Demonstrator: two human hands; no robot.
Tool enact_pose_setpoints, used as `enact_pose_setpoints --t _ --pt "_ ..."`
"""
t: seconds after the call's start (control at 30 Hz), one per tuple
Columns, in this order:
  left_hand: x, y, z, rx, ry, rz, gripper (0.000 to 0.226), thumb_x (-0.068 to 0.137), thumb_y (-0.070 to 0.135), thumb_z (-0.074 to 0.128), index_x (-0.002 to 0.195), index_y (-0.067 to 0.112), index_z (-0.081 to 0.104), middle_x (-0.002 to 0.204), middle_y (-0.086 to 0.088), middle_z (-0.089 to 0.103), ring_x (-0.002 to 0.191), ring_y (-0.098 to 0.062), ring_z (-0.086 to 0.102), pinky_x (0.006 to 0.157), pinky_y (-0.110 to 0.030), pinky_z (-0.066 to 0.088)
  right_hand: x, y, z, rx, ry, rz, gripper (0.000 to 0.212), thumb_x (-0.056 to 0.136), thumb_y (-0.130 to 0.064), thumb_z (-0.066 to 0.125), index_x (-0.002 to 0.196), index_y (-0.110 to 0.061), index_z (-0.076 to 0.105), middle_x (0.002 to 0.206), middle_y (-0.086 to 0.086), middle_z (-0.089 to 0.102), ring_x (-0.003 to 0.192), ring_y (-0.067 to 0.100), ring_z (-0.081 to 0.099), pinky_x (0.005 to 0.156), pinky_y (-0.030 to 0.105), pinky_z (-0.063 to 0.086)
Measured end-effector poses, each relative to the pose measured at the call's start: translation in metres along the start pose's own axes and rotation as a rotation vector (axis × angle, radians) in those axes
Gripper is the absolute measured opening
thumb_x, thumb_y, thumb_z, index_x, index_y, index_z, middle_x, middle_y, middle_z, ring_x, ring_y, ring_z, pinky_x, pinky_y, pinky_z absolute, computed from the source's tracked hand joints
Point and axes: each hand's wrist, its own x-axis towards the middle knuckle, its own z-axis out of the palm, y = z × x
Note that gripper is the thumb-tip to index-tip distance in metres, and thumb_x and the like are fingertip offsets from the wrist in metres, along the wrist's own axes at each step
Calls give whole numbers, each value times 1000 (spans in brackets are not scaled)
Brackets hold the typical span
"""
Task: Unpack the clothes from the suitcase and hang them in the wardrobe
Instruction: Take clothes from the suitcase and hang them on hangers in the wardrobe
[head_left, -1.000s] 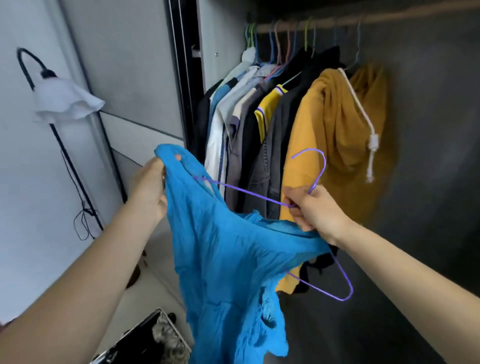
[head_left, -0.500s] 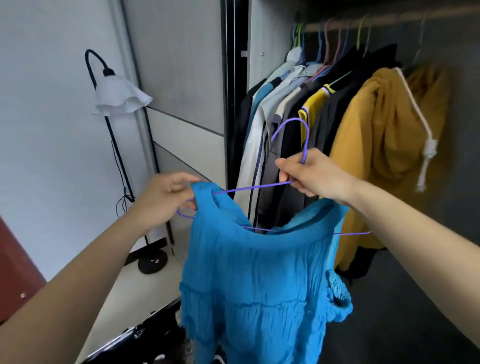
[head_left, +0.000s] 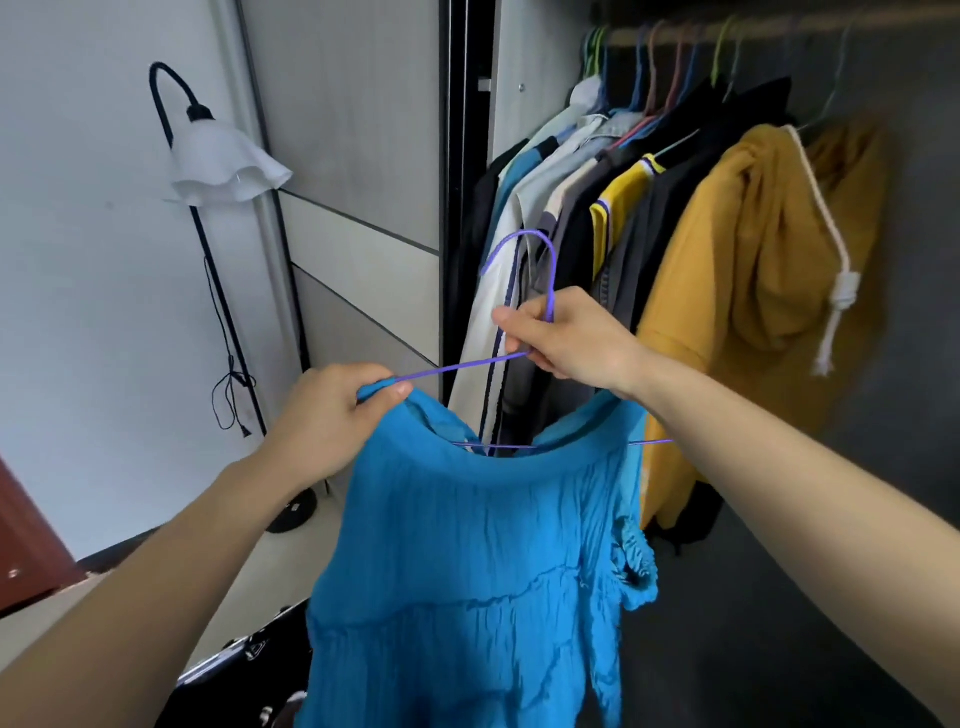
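A bright blue crinkled garment (head_left: 467, 561) hangs in front of me on a purple wire hanger (head_left: 545, 270). My right hand (head_left: 566, 338) grips the hanger at the base of its hook. My left hand (head_left: 337, 410) pinches the garment's left shoulder together with the hanger's left end. The hanger's lower bar shows through the neck opening. Behind stands the open wardrobe with its rail (head_left: 779, 23) and several hung clothes, among them a mustard hoodie (head_left: 737, 249). The open suitcase (head_left: 244, 670) lies at the bottom edge, mostly hidden by the garment.
A black floor lamp with a white shade (head_left: 223, 166) stands at the left wall, its cord hanging down. The sliding wardrobe door (head_left: 363, 156) is left of the opening. A dark red furniture edge (head_left: 26, 551) shows at far left. Rail room lies right of the hoodie.
The hanger went from tilted to level, and the blue garment's shoulders now sit on it. My left hand moved onto the hanger's left end. The view swung left, showing the lamp.
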Motion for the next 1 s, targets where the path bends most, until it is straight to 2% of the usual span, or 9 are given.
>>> enact_pose_setpoints --t 0.07,0.17,0.3,0.53,0.63,0.7,0.83,0.93,1.0 --pt "0 -3 0 -18 79 -11 30 95 33 57 68 19 61 59 -10 53 54 -18 44 55 -31 37 -4 7 -11 -16 -65 -22 30 87 -35 71 81 -5 69 63 8 59 58 11 50 56 18 42" --pt "-1 -13 -6 -53 185 -63 25 94 34 59 82 14 70 70 -9 63 68 -27 56 67 -40 46 -14 34 -34 -141 -96 5 11 78 -22 81 85 -15 76 70 -13 69 68 -4 58 71 15 43" --pt "-1 -26 -14 -106 218 -113 25 92 35 62 84 12 71 77 -10 66 75 -28 60 72 -41 48 -32 69 -47 -240 -16 105 8 83 -10 76 90 -12 77 59 -28 65 58 -15 55 60 6 38" --pt "-5 -38 -8 -198 121 -130 18 91 29 65 76 20 69 72 -10 63 68 -25 56 66 -33 47 -48 35 -35 -116 -180 116 9 90 -14 69 94 -10 75 73 2 70 68 5 61 68 17 47" --pt "0 -38 10 -121 43 -74 20 92 27 62 75 17 62 66 -2 50 63 -19 48 62 -25 37 -62 12 -17 -82 -360 176 15 100 -16 54 102 -9 67 64 9 64 54 16 58 55 27 46" --pt "2 -39 24 -83 5 -69 23 88 45 55 82 24 62 71 4 47 71 -21 52 71 -32 41 -74 7 -9 -43 -413 238 15 102 -15 48 105 -9 61 60 9 63 49 19 58 49 27 43" --pt "0 -30 57 -29 -2 -78 42 86 52 39 100 24 68 88 7 49 95 -22 51 93 -47 40 -109 11 -2 59 -353 257 9 104 -17 45 104 -9 49 64 15 66 49 24 59 49 29 45" --pt "2 -9 80 -52 -53 -13 32 90 44 45 102 24 67 106 5 49 107 -22 44 96 -42 34 -140 15 1 88 -282 274 18 103 -21 46 105 -4 44 67 17 67 52 26 60 51 31 45" --pt "6 7 95 -133 -149 86 41 87 51 40 102 22 66 105 7 50 108 -22 46 97 -37 36 -160 15 -2 147 -246 293 18 103 -21 46 103 -4 42 66 14 67 51 26 59 50 31 43"
